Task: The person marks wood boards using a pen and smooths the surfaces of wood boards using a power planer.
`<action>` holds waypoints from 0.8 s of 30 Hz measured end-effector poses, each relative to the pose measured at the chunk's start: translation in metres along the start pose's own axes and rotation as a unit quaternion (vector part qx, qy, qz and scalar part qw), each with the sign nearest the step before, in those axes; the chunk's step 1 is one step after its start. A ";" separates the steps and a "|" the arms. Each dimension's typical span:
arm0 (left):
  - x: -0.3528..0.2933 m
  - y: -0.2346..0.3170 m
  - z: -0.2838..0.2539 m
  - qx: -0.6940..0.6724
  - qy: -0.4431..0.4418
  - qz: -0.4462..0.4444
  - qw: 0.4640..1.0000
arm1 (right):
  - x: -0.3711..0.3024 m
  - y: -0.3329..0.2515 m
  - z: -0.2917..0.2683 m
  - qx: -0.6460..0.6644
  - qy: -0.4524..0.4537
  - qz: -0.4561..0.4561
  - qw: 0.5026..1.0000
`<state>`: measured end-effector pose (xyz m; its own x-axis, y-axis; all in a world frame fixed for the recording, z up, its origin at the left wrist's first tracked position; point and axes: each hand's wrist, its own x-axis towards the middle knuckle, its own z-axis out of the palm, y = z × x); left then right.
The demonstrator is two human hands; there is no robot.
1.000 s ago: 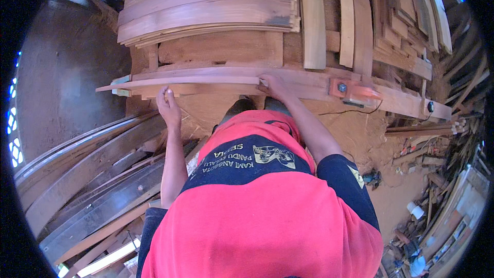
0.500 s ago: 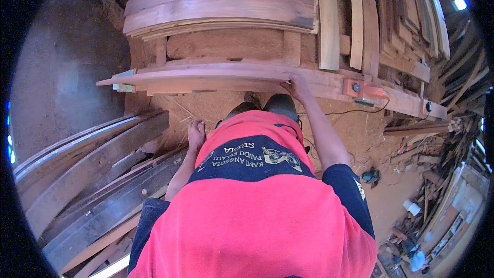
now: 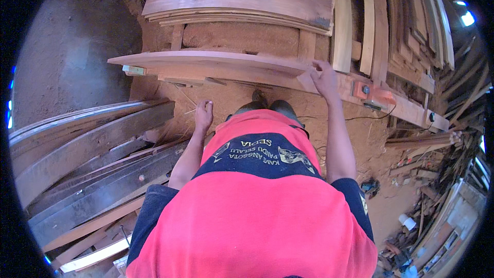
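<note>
A long, thin wooden plank [image 3: 221, 66] lies crosswise in front of me along the low wooden beam, its broad face tipped partly toward me. My right hand [image 3: 325, 80] is at the plank's right end, fingers and thumb closed on it. My left hand [image 3: 204, 116] hangs nearer my body, over the floor, its fingers curled and nothing visible in them. A small pale block [image 3: 134, 70] sits beneath the plank's left end. To the right of my right hand, an orange-red power tool [image 3: 378, 97] with a dark knob rests on the beam.
Stacked boards [image 3: 239, 0] lie beyond the plank, with more upright-running boards [image 3: 368, 25] at far right. Long dark timbers [image 3: 103, 139] fill the left side. A cord [image 3: 355, 118] trails from the tool. Wood scraps [image 3: 411, 226] and a white cup-like container [image 3: 407, 221] lie at lower right.
My right hand has moved right and slightly away from me with the plank's end. The plank shows more of its broad face. My left hand has risen a little farther from my body.
</note>
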<state>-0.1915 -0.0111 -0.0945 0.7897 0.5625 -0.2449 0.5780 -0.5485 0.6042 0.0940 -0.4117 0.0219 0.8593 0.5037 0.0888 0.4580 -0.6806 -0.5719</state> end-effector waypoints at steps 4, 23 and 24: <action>-0.038 -0.014 0.012 0.016 -0.030 0.006 0.999 | -0.019 -0.169 -0.106 0.429 -0.029 0.024 0.903; -0.079 0.034 -0.024 -0.094 -0.100 0.156 0.978 | -0.190 -0.446 -0.187 0.782 -0.192 -0.499 0.319; -0.066 0.048 -0.029 -0.090 -0.105 0.162 0.977 | -0.191 -0.448 -0.186 0.770 -0.214 -0.506 0.323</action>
<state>-0.2217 -0.0560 -0.0275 0.9608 0.2283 -0.1572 0.2605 -0.5490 0.7942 -0.2330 -0.3016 0.4128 0.1853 0.3046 0.9343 -0.4843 0.8556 -0.1829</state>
